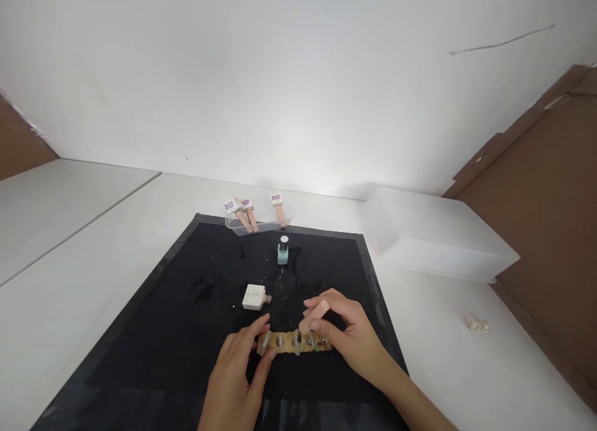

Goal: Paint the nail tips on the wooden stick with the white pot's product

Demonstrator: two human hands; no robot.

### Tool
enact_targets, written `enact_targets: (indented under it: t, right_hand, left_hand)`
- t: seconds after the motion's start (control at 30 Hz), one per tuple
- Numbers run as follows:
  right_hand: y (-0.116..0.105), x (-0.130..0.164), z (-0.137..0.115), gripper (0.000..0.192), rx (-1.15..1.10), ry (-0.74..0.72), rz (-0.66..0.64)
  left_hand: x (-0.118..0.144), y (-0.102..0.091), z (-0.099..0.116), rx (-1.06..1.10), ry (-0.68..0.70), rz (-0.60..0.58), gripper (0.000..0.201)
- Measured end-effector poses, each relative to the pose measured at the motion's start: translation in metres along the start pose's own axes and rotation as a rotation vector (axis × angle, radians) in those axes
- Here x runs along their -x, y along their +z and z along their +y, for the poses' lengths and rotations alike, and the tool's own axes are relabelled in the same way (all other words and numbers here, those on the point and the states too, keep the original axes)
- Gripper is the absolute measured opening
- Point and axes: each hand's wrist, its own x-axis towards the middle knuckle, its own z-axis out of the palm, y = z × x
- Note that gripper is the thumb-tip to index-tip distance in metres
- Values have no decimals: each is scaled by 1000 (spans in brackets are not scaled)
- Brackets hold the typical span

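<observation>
A yellowish strip (285,342) with several clear false nail tips stuck along it lies on the black mat (153,331). My left hand (237,372) steadies the strip's left end with fingertips. My right hand (347,334) pinches a pink nail tip (311,315) just above the strip's middle. Behind them lie a small white bottle on its side (254,296) and an upright mint nail polish bottle (282,251).
A clear tray (261,228) at the mat's far edge holds three pink-handled items with white tags. A white translucent box (433,232) sits to the right. A small pale object (478,324) lies on the white table. Brown board stands at far right.
</observation>
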Motion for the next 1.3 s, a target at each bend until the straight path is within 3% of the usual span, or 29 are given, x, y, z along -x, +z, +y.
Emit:
enact_targets:
  t: [0.1, 0.3, 0.47, 0.63, 0.8, 0.97, 1.13, 1.3]
  right_hand:
    - [-1, 0, 1, 14, -21, 24, 59]
    - [0, 0, 1, 16, -35, 38, -32]
    - [0, 0, 2, 18, -36, 52, 55]
    - [1, 0, 1, 19, -72, 47, -48]
    - [1, 0, 2, 18, -70, 79, 57]
    - [0, 0, 3, 19, -106, 73, -34]
    - [0, -2, 3, 16, -95, 116, 36]
    - [0, -1, 2, 18, -121, 95, -41]
  left_hand:
    - [0, 0, -1, -21, 8, 8, 39]
    - [0, 1, -3, -39, 49, 36, 39]
    - [-1, 2, -3, -31, 41, 25, 39]
    - [0, 1, -3, -14, 42, 12, 39]
    - [0, 1, -3, -26, 37, 22, 39]
    - [-1, 2, -4, -15, 3, -13, 40]
    - [0, 2, -3, -12, -42, -62, 43]
    - [1, 2, -5, 11, -35, -60, 42]
